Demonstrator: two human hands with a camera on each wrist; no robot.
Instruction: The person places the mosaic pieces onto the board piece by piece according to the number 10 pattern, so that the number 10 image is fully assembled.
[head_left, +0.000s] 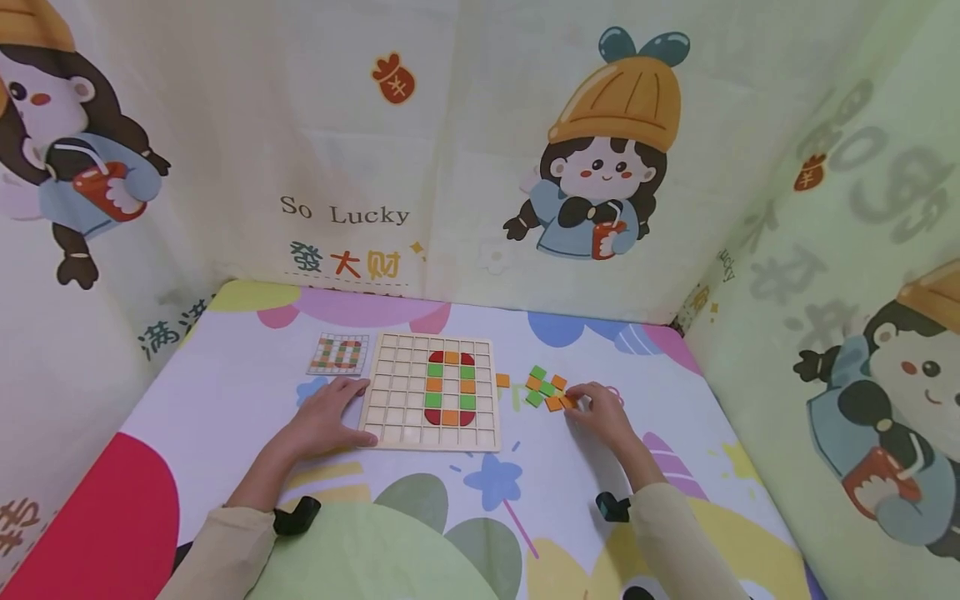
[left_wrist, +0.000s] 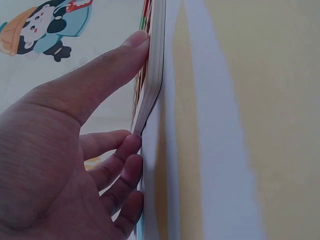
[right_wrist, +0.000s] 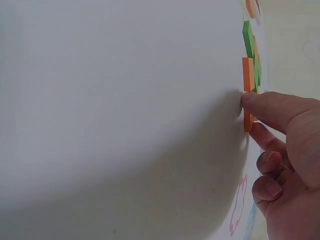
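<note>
A wooden grid board (head_left: pixel 397 392) lies on the table, with red, orange and green tiles forming a ring on its right half. At its left edge my left hand (head_left: pixel 330 417) holds the near corner; the left wrist view shows the thumb (left_wrist: pixel 134 42) on the board's edge (left_wrist: pixel 156 60) and fingers bent beside it. Right of the board, my right hand (head_left: pixel 600 410) is at a loose group of green tiles (head_left: pixel 547 389) and orange tiles. Thumb and a finger pinch an orange tile (right_wrist: pixel 247 120) there, low at the tabletop.
A small printed pattern card (head_left: pixel 337 354) lies left of the board. One orange tile (head_left: pixel 502 381) sits alone just off the board's right edge. Patterned cloth walls (head_left: pixel 465 167) enclose the table at the back and both sides.
</note>
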